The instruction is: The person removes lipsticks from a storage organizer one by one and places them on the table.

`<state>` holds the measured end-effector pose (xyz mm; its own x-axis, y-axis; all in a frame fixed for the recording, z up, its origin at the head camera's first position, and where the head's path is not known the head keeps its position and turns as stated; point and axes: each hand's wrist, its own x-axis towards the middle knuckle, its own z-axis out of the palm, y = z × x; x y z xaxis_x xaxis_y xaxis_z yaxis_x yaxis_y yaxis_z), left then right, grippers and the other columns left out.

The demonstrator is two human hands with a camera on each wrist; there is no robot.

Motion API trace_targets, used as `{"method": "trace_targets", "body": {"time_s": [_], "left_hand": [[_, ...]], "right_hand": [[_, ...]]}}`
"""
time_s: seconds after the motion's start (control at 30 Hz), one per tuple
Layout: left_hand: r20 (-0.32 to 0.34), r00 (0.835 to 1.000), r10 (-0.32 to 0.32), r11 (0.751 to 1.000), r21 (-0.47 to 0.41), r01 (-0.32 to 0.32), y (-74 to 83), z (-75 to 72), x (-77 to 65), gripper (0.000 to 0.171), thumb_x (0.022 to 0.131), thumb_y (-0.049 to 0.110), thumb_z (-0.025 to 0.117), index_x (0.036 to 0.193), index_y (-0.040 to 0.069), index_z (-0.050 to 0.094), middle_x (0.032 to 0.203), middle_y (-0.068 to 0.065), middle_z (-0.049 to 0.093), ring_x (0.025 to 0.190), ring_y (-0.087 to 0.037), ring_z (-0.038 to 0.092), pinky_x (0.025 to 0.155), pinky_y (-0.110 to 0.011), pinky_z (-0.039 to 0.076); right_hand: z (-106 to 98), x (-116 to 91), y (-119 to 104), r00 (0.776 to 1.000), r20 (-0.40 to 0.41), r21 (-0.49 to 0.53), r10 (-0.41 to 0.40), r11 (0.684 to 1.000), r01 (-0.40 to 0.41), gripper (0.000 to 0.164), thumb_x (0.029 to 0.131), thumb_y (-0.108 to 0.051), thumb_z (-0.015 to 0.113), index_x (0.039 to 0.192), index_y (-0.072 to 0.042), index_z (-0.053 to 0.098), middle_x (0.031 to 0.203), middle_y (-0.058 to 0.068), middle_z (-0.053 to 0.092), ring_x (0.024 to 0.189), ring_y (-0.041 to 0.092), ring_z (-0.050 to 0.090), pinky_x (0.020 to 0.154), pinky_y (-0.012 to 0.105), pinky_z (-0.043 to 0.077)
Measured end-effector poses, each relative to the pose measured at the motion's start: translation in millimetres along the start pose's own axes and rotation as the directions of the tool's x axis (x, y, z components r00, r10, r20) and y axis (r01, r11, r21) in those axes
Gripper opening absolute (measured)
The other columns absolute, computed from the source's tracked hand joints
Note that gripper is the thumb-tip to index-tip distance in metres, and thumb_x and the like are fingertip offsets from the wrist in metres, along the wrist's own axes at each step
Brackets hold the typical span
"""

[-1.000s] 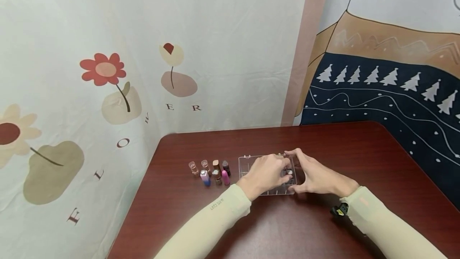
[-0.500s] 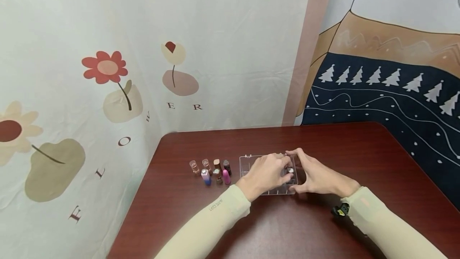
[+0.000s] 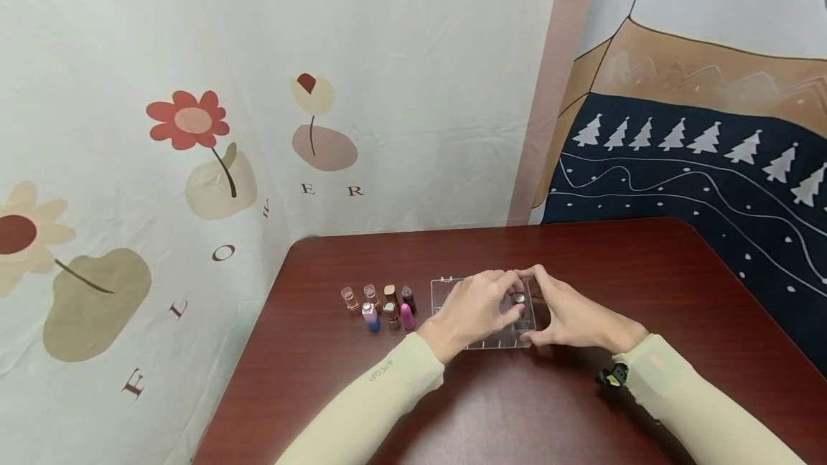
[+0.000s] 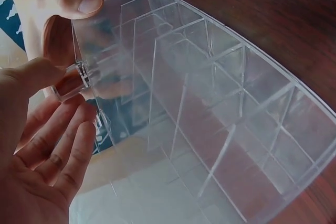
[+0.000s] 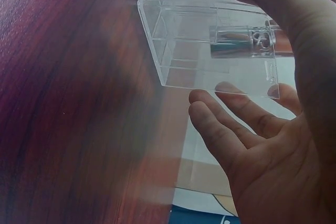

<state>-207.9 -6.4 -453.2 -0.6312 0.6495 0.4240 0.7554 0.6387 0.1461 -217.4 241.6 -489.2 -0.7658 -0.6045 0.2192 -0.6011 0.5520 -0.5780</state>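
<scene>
A clear plastic organizer box [image 3: 441, 297] with divided compartments lies on the table under both hands. At its right side, my left hand [image 3: 479, 307] pinches a small lipstick tube [image 3: 520, 298] with a shiny end. The tube's clear end [image 4: 69, 88] shows between thumb and fingers in the left wrist view. Through the box wall in the right wrist view, the tube [image 5: 233, 45] appears with a dark teal part inside a compartment. My right hand [image 3: 571, 316] grips the box's right end, thumb on the near edge and fingers toward the far edge.
Left of the box stand several lipsticks in two rows, including a pink one [image 3: 407, 317], a blue-and-lilac one [image 3: 370, 316] and a clear-capped one [image 3: 349, 299]. The dark red table [image 3: 478, 415] meets a printed cloth wall [image 3: 413, 92] at the back.
My left hand has shifted slightly up and left, its fingers lifting a little, and the tube's shiny end has risen with them. My right hand stays on the box.
</scene>
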Motion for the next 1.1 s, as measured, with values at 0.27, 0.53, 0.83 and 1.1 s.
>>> {"method": "trace_targets", "body": {"time_s": [0.27, 0.53, 0.83, 1.1], "left_hand": [[-0.084, 0.996, 0.024, 0.999, -0.03, -0.027, -2.2, -4.0, -5.4, 0.023, 0.102, 0.023, 0.091, 0.119, 0.016, 0.078, 0.109, 0.005, 0.083, 0.094, -0.007, 0.079, 0.083, -0.018, 0.065], [-0.172, 0.984, 0.054, 0.996, -0.056, -0.064, -5.7, -7.9, -9.4, 0.023, 0.099, 0.016, 0.091, 0.119, 0.014, 0.078, 0.106, 0.001, 0.083, 0.091, -0.007, 0.078, 0.081, -0.02, 0.066], [-0.187, 0.981, 0.053, 0.997, -0.037, -0.061, -8.7, -14.7, -16.5, 0.025, 0.1, 0.019, 0.092, 0.12, 0.014, 0.079, 0.108, 0.002, 0.081, 0.089, -0.008, 0.077, 0.082, -0.02, 0.067], [-0.223, 0.973, 0.049, 0.999, -0.011, -0.053, -12.2, -22.3, -24.1, 0.025, 0.099, 0.021, 0.092, 0.119, 0.016, 0.077, 0.104, 0.002, 0.08, 0.086, -0.007, 0.073, 0.077, -0.019, 0.064]], "right_hand": [[1.4, 0.0, 1.2, 1.0, 0.001, 0.022, -0.002, 1.0, 0.002, 0.097, 0.084, -0.023, 0.106, 0.157, -0.011, 0.043, 0.149, 0.007, 0.073, 0.129, 0.017, 0.079, 0.115, 0.05, 0.065], [2.6, 0.6, 1.6, 1.0, -0.01, 0.034, -0.022, 0.999, 0.022, 0.096, 0.083, -0.021, 0.106, 0.156, -0.009, 0.044, 0.149, 0.009, 0.074, 0.127, 0.02, 0.082, 0.112, 0.047, 0.067], [2.4, 0.3, 1.3, 1.0, -0.003, 0.089, -0.026, 0.996, 0.026, 0.096, 0.083, -0.015, 0.106, 0.157, -0.005, 0.044, 0.147, 0.011, 0.073, 0.125, 0.026, 0.084, 0.107, 0.042, 0.069], [3.2, 0.6, 1.5, 1.0, -0.001, 0.121, -0.029, 0.992, 0.029, 0.098, 0.083, -0.011, 0.105, 0.158, -0.003, 0.042, 0.149, 0.016, 0.071, 0.128, 0.032, 0.083, 0.108, 0.039, 0.069]]}}
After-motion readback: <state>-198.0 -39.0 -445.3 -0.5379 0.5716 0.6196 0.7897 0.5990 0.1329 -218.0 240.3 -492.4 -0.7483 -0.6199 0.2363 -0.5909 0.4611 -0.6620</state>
